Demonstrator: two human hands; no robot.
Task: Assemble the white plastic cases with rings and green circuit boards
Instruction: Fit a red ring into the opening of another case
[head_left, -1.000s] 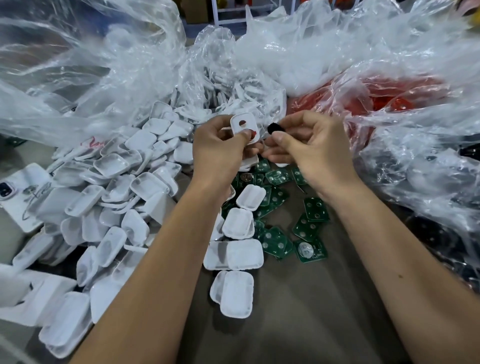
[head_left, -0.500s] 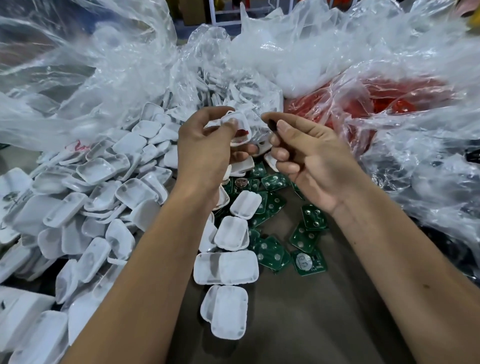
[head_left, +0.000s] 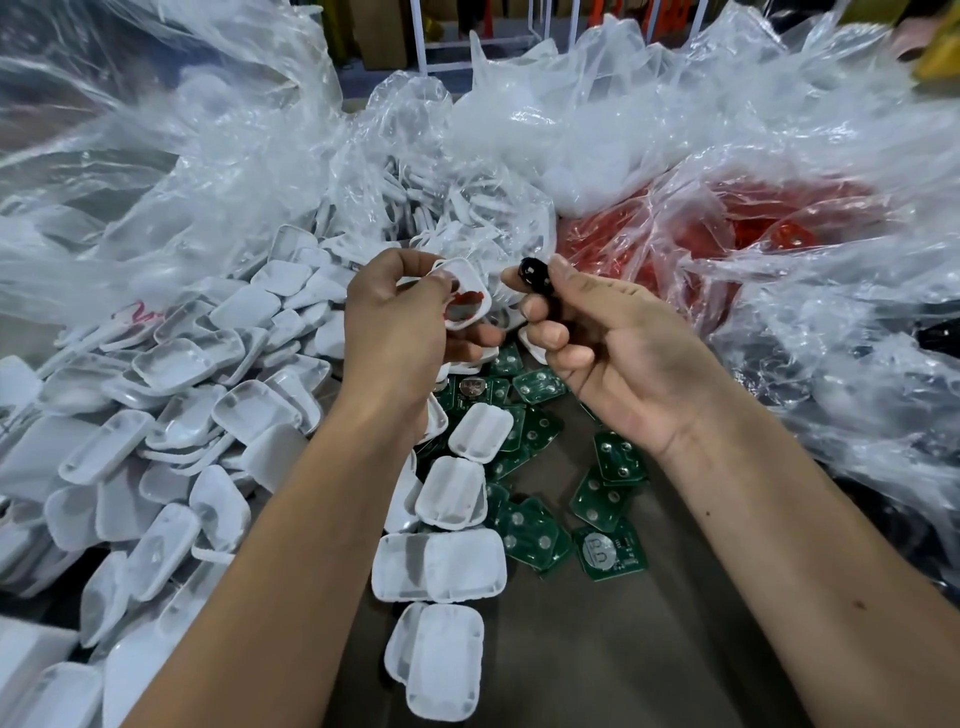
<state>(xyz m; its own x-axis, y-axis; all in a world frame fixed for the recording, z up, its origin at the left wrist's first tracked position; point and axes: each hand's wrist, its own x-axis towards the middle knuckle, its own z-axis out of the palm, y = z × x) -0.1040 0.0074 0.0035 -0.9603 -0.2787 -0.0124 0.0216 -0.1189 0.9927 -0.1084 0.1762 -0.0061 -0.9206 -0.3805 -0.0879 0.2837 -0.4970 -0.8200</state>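
My left hand (head_left: 395, 332) holds a white plastic case half (head_left: 467, 293) above the table, its hollow side turned toward me with something red showing inside. My right hand (head_left: 613, 348) pinches a small black ring-like part (head_left: 532, 273) between thumb and forefinger, just right of the case and not touching it. Several green circuit boards (head_left: 535, 535) lie scattered on the brown table below my hands. A few white cases (head_left: 452, 493) lie in a row among them.
A large heap of white case halves (head_left: 171, 395) covers the left side. Clear plastic bags (head_left: 597, 114) rise behind, one holding white parts (head_left: 457, 218), one holding red parts (head_left: 727, 228). Bare brown table (head_left: 623, 649) lies between my forearms.
My left hand has turned the white case so its hollow side faces me. My right hand has raised the black part at its fingertips and drawn slightly away to the right.
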